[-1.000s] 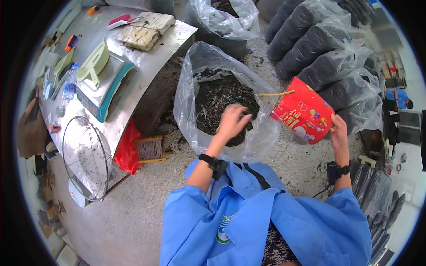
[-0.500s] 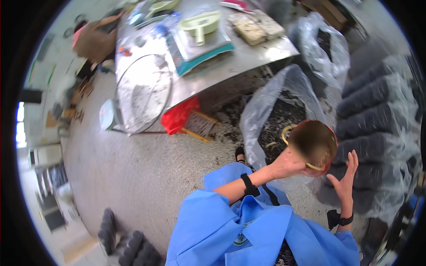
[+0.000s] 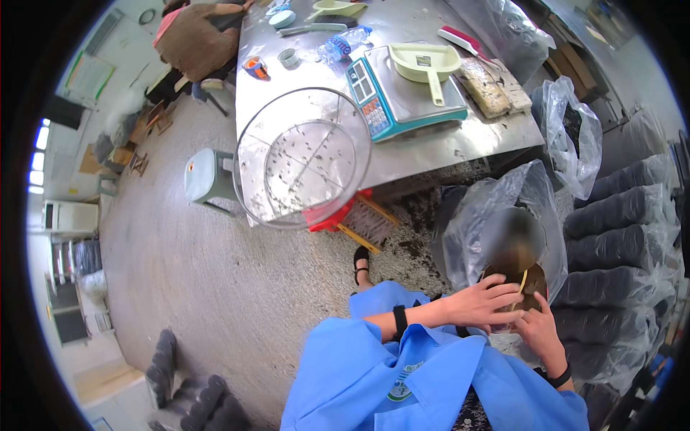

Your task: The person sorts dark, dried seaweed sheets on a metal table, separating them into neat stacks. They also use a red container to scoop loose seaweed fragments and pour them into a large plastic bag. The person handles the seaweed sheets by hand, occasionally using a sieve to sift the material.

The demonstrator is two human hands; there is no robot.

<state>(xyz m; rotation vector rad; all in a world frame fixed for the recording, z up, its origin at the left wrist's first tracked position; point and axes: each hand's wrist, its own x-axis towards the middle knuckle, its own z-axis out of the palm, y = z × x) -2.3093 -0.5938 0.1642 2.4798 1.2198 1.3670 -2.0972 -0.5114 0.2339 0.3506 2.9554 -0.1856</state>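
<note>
In front of me, a round brown container (image 3: pixel 535 281) with a reddish edge and a thin yellow handle (image 3: pixel 522 281) lies at the near side of a clear plastic bag (image 3: pixel 467 248). My left hand (image 3: pixel 483 302) reaches across its near rim with fingers stretched and spread, close to the handle. At the rim's lower right, my right hand (image 3: pixel 540 332) curves around the container, index finger and thumb showing and the other fingers mostly hidden. A blurred patch covers the container's far part and the middle of the bag, so their contents there cannot be made out.
A metal table (image 3: pixel 402 161) carries a round mesh sieve (image 3: pixel 302 159), a scale (image 3: pixel 402 122) with a pale green scoop (image 3: pixel 424 68), and a water bottle (image 3: pixel 343 44). Black-filled plastic sleeves (image 3: pixel 611 248) are stacked at the right. A stool (image 3: pixel 208 176) stands left; another person (image 3: pixel 194 43) is far left.
My right hand, earlier raised apart, has come to the container. My left hand has gone from gripping its rim to spread fingers over it. The container has shifted nearer to me; the view has turned.
</note>
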